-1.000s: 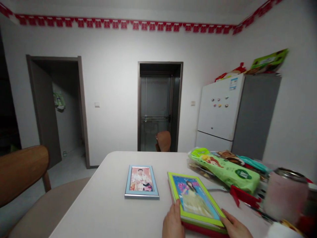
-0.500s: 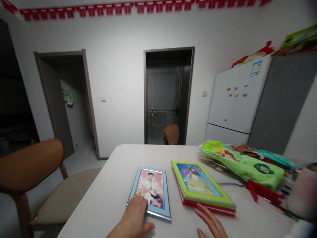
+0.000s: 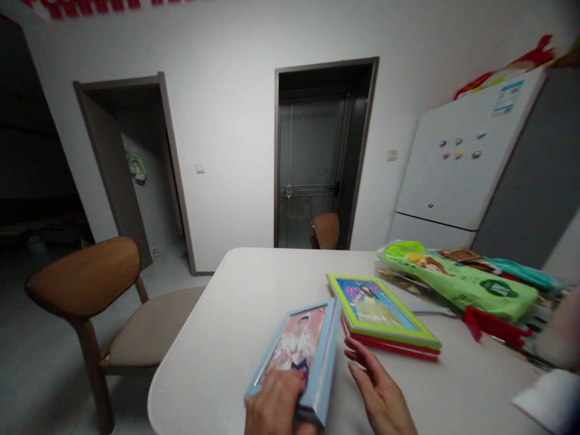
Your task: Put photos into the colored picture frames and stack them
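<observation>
My left hand [image 3: 275,403] grips the near end of a light blue picture frame [image 3: 327,356], which is tilted up with its right side raised off the table. A photo on a pink ground shows behind its front. To the right, my right hand [image 3: 378,386] is held with fingers apart and nothing in it, close to the blue frame but not touching it. Just beyond those fingers lies a lime-green picture frame [image 3: 410,332] with a picture of a figure in a pale yellow dress. It rests on top of a red frame [image 3: 399,347].
On the right of the white table [image 3: 217,314] lie a green packet [image 3: 471,287], a red-handled item [image 3: 496,326], a white tissue-like piece [image 3: 548,396] and a blurred pink object [image 3: 564,332]. A wooden chair [image 3: 90,278] stands left; a fridge [image 3: 453,163] stands behind.
My left hand has taken hold of the blue frame and tipped it up, shifting it right. My right hand has come up nearer to it. The view has turned slightly down and left.
</observation>
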{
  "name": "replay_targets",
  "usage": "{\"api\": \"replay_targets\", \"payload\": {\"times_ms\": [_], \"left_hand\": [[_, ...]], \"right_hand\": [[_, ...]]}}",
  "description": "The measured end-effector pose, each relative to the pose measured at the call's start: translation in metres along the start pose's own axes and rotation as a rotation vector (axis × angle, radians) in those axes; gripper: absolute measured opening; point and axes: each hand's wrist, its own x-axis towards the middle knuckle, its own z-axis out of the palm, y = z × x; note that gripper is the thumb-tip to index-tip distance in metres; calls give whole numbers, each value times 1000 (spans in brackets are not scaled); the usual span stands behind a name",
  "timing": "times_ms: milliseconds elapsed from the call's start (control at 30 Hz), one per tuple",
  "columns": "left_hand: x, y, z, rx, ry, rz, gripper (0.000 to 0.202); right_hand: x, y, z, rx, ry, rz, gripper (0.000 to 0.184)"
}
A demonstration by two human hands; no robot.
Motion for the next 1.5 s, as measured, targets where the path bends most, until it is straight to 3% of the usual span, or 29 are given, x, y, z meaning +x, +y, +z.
{"api": "replay_targets", "payload": {"times_ms": [133,267,367,500,600,733,867,1000,1133,1200,1367,1500], "left_hand": [[18,3,-25,-346,147,-474,42],[-3,-12,-22,-405,105,-631,46],[-30,-30,-20,-183,57,-549,48],[-61,-52,-20,137,-235,-332,53],[-78,-59,-17,301,-356,-182,63],[-74,-56,-14,341,-413,-139,68],[-52,-50,-16,161,-489,-76,39],[-42,-49,-15,78,-447,-37,28],[-43,-48,-15,81,-399,-29,29],[-42,-47,-15,93,-386,-27,28],[-41,-48,-14,124,-345,25,32],[-45,-54,-12,141,-328,87,34]], "right_hand": [[2,-23,22,-9,-183,-49,46],[-1,-26,37,-215,-334,-145,42],[-3,-23,37,-321,-432,-196,37],[-6,-21,33,-373,-577,-268,37],[-6,-24,32,-407,-641,-307,40],[-2,-29,30,-423,-712,-301,39],[-2,-34,36,-415,-785,-348,23],[-3,-43,40,-426,-748,-375,19],[1,-45,33,-364,-896,-347,23],[2,-42,31,-349,-909,-343,21],[2,-40,40,-378,-824,-360,15],[10,-43,60,-419,-704,-326,20]]}}
